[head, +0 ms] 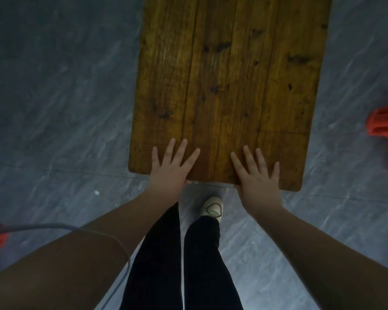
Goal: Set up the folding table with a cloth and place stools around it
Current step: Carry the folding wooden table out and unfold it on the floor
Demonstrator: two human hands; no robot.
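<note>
The amber-brown plank-topped wooden table (224, 86) stands on the grey marbled floor (54, 97), and at its near edge the person presses both palms flat, left hand (169, 167) and right hand (257, 175), fingers (248, 154) spread and straight. The table looks stiff and fairly heavy, best gripped under that near edge. An orange plastic shape (385, 139), perhaps a stool, sits to its right; no cloth shows.

Seen from above, the left hand (170, 168) and right hand (259, 175) lie flat with fingers spread on the near edge of the bare wooden worktop (229, 74), above a grey floor (54, 97), with something red (385, 139) at the right.
</note>
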